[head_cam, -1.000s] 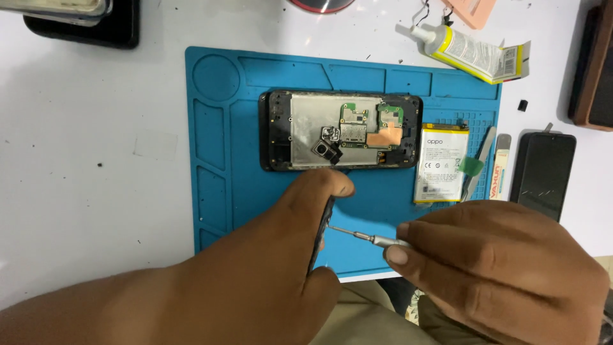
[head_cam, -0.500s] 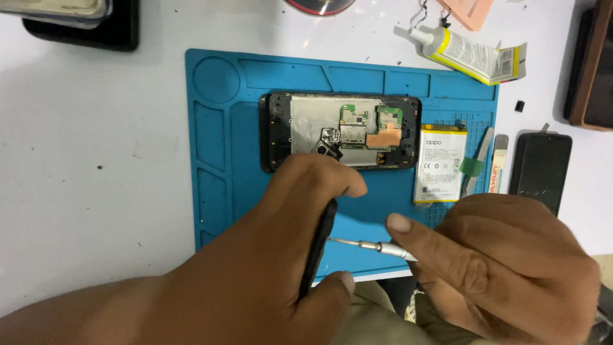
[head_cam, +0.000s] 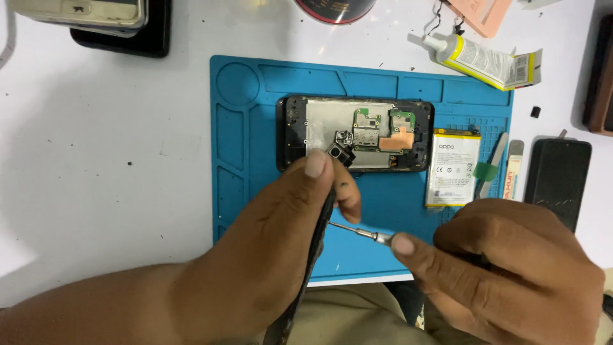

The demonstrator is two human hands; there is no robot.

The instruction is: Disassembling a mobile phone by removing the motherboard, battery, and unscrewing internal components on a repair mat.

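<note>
Left hand [head_cam: 274,255], lower centre of the frame: fingers curled narrow around a black tool [head_cam: 313,262], a long dark strip running from under the index finger down to the bottom edge. Index fingertip points up at the lower edge of the opened phone [head_cam: 355,134]; whether it touches the frame cannot be told. The tool's upper end is hidden under the fingers.

Right hand [head_cam: 504,268], lower right: closed in a narrow pinch on a small screwdriver [head_cam: 361,231]. Thin metal shaft points left toward the left hand, and its tip disappears behind the left thumb. The handle is buried in the palm.

The phone lies flat at centre frame on a blue work mat [head_cam: 255,128], back cover off, green circuit boards and a copper patch exposed. A small dark part sits loose at its lower edge, just above the left index finger; its kind is hard to make out.

Just right of the phone, on the mat: a white battery [head_cam: 452,167], apart from the phone. Further right, a flat pry tool [head_cam: 514,169] and a dark phone [head_cam: 557,179] on the white table [head_cam: 96,160]. Upper right: a yellow glue tube [head_cam: 485,61]. Upper left: a stacked device, cut off by the frame edge. Forearms cut off at the bottom.
</note>
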